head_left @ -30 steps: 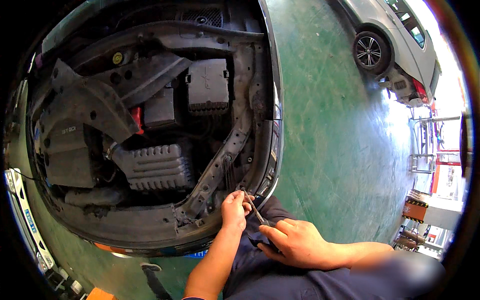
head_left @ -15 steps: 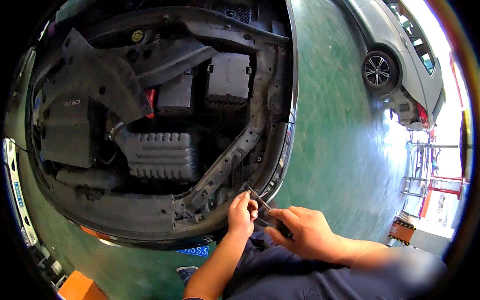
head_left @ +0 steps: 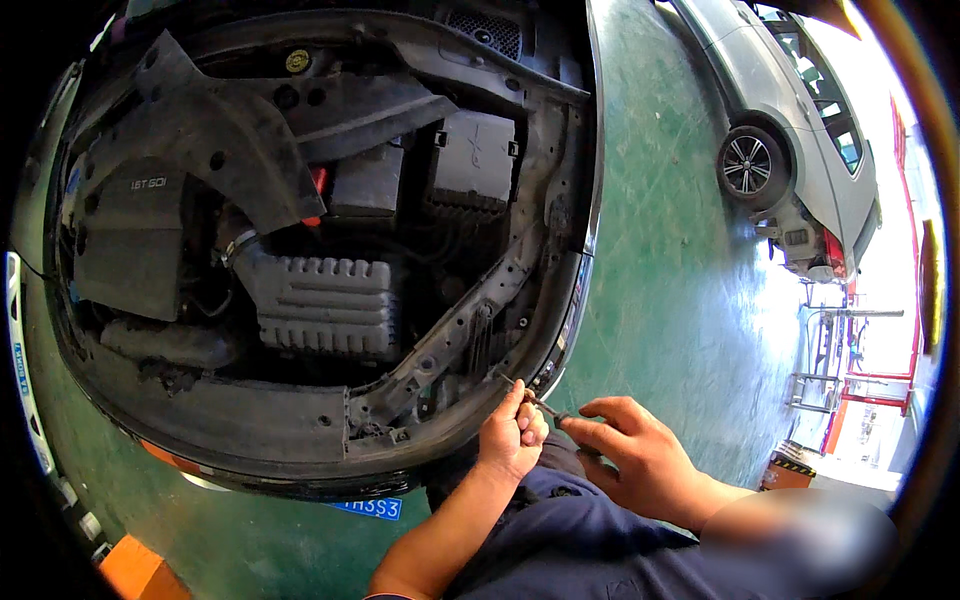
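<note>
A thin screwdriver (head_left: 544, 406) slants across between my two hands, just outside the front corner of a dark car's open engine bay. Its dark handle end lies in the fingers of my right hand (head_left: 638, 462), which is closed around it. My left hand (head_left: 513, 437) is closed too, its thumb and forefinger pinching the metal shaft nearer the tip. The thin tip points toward the car's front edge (head_left: 470, 405); whether it touches anything, I cannot tell. Whatever else may sit in my left fingers is hidden.
A ribbed black airbox (head_left: 328, 305), an engine cover (head_left: 130, 250) and a loose-looking dark trim panel (head_left: 215, 140) lie in the bay. A silver car (head_left: 790, 120) stands at the right on the green floor (head_left: 650, 280). An orange box (head_left: 145, 570) is at the lower left.
Both hands and the screwdriver have shifted slightly right in the picture. The car and engine bay also sit a little differently as the view has moved. Both hands keep their grip.
</note>
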The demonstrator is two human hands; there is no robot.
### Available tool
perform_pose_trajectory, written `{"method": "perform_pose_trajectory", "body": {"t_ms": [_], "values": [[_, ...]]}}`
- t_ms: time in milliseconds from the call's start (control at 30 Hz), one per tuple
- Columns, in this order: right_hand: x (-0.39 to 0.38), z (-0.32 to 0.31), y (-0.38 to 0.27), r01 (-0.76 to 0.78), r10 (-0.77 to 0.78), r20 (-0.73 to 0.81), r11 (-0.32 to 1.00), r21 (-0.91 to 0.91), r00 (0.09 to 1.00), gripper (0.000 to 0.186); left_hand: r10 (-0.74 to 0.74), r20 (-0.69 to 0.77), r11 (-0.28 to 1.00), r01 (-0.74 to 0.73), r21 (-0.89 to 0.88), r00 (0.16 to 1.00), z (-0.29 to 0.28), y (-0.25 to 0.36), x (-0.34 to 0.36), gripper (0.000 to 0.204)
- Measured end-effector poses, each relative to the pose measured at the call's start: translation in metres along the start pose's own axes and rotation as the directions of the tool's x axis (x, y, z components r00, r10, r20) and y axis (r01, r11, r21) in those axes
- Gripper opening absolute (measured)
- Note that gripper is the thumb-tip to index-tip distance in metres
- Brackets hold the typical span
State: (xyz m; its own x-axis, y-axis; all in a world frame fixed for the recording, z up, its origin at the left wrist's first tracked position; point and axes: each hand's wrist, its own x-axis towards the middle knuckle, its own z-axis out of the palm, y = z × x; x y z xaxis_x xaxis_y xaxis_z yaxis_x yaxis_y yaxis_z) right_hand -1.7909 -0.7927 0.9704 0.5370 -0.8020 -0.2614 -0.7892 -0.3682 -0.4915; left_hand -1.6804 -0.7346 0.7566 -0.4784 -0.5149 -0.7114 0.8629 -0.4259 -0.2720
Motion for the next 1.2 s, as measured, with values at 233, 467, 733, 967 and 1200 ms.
{"method": "perform_pose_trajectory", "body": {"t_ms": [233, 467, 733, 967, 1200], "values": [[0.002, 0.0, -0.006, -0.052, 0.056, 0.043, 0.994, -0.093, 0.997, 0.033, -0.036, 0.052, 0.999, 0.038, -0.027, 0.998, 0.005, 0.007, -0.005, 0.027], [0.003, -0.005, 0.008, 0.298, -0.263, 0.166, 0.923, -0.243, 0.95, 0.038, -0.008, 0.111, 0.999, 0.012, -0.036, 0.994, -0.006, 0.004, 0.003, 0.022], [0.008, -0.016, 0.003, 0.407, -0.33, 0.3, 0.879, -0.25, 0.895, 0.035, 0.012, 0.047, 0.998, -0.015, 0.056, 0.999, -0.003, 0.007, -0.001, 0.018], [0.007, -0.012, 0.016, 0.534, -0.487, 0.391, 0.845, -0.013, 0.781, 0.025, 0.008, 0.026, 0.999, -0.009, 0.038, 1.0, -0.006, 0.003, 0.003, 0.02], [0.004, -0.011, 0.014, 0.389, -0.351, 0.236, 0.91, -0.144, 0.906, 0.033, 0.076, -0.035, 0.979, -0.068, 0.194, 0.996, -0.003, 0.002, 0.001, 0.021]]}}
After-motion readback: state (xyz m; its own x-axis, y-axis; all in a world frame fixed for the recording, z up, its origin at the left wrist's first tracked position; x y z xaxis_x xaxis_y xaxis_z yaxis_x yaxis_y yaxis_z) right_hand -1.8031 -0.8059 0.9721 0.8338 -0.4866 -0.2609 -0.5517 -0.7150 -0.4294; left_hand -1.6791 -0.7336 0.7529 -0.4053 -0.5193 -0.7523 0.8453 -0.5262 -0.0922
